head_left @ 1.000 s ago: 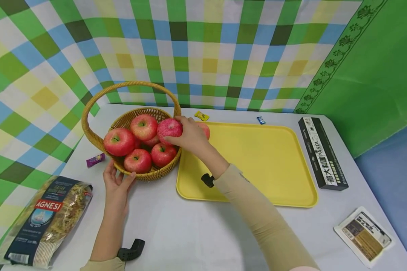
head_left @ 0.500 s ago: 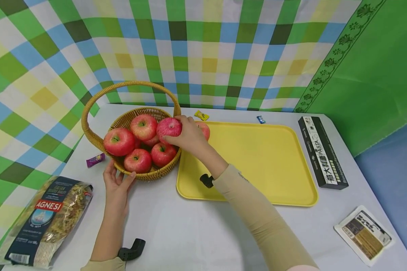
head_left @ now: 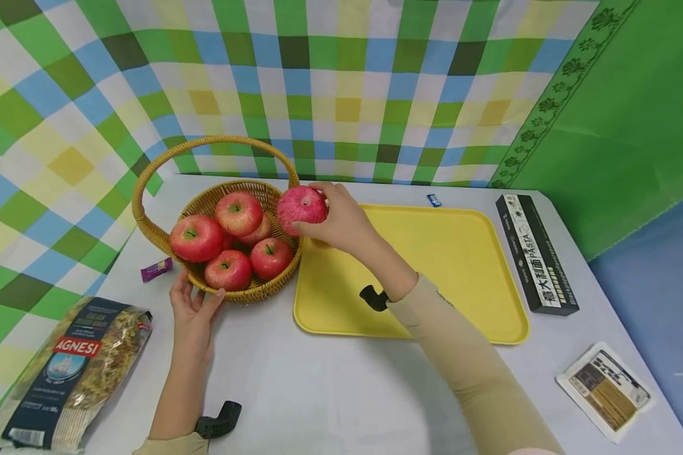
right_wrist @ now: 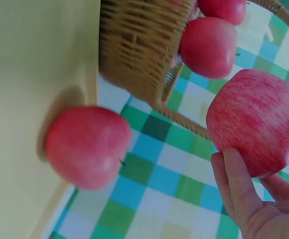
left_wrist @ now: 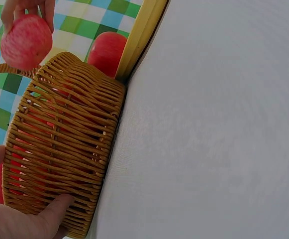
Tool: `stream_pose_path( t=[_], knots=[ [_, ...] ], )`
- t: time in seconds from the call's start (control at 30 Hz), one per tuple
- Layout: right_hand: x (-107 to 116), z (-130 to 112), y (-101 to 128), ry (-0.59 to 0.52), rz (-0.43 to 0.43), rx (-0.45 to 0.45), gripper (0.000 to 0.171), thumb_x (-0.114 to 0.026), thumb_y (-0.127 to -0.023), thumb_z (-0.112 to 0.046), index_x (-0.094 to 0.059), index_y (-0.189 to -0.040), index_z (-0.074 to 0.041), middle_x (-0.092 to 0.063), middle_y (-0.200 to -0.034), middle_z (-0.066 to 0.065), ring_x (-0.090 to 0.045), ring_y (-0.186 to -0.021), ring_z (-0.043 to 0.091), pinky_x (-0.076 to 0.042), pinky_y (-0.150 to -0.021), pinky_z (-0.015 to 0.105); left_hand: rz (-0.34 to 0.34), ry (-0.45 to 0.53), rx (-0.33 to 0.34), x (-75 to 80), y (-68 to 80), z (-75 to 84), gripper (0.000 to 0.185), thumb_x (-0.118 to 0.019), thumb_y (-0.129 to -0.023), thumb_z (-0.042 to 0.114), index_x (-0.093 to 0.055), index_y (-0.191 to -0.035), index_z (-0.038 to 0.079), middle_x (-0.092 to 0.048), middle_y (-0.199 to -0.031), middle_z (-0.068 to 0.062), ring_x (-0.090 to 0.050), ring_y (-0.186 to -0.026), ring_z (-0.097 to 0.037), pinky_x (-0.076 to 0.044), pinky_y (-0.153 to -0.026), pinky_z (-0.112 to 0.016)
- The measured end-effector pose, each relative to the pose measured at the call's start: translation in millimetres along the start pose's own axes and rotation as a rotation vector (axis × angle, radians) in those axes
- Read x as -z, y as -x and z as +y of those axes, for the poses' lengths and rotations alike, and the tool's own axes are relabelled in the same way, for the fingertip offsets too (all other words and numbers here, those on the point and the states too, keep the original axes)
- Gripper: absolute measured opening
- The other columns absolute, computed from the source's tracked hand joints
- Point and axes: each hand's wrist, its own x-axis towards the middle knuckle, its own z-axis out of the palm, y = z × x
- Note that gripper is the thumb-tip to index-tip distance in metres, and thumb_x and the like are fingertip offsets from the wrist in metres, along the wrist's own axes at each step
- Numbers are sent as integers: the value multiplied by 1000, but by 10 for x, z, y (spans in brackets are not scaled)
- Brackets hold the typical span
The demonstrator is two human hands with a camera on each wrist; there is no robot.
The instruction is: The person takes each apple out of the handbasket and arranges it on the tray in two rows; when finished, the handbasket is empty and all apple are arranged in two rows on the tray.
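My right hand (head_left: pixel 344 221) grips a red apple (head_left: pixel 301 210), raised over the right rim of the wicker basket (head_left: pixel 264 292). In the right wrist view the fingertips (right_wrist: pixel 238 174) press on the streaked skin of that apple. My left hand (head_left: pixel 193 309) holds the basket's near left side, its fingers on the woven outer wall in the left wrist view. Inside the basket lie several more red apples (head_left: pixel 229 270). Another apple (right_wrist: pixel 88 148) sits on the yellow tray (head_left: pixel 427 278) beside the basket; the right hand hides it from the head view.
A tall hoop handle (head_left: pixel 216 140) arches over the basket. A purple-wrapped sweet (head_left: pixel 156 270) and a pasta bag (head_left: pixel 71 373) lie at left. To the right are a black pasta box (head_left: pixel 537 256) and a white packet (head_left: pixel 605 390). A blue sweet (head_left: pixel 434 200) lies behind the tray.
My right hand has lifted the apple out from among the others and moved it right. The yellow sweet is now hidden behind that hand. The left hand stays on the basket.
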Motion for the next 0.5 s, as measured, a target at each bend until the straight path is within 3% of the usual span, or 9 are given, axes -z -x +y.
stream_pose_path(
  t=[0.27, 0.5],
  knots=[
    [244, 116, 170, 18, 8, 0, 81, -79, -76, -43, -42, -141, -12, -45, -133, 7, -51, -111, 21, -56, -83, 36, 4, -4, 0, 8, -3, 13, 81, -59, -94, 2, -6, -151, 29, -3, -160, 4, -13, -145, -21, -40, -103, -29],
    [402, 402, 303, 59, 40, -4, 80, -80, -76, -39, -42, -140, -10, -44, -134, 10, -52, -113, 25, -55, -85, 41, 8, -5, 7, -2, 1, 15, 82, -58, -94, 2, -6, -151, 29, -3, -160, 5, -13, -146, -20, -40, -103, -29]
  ],
)
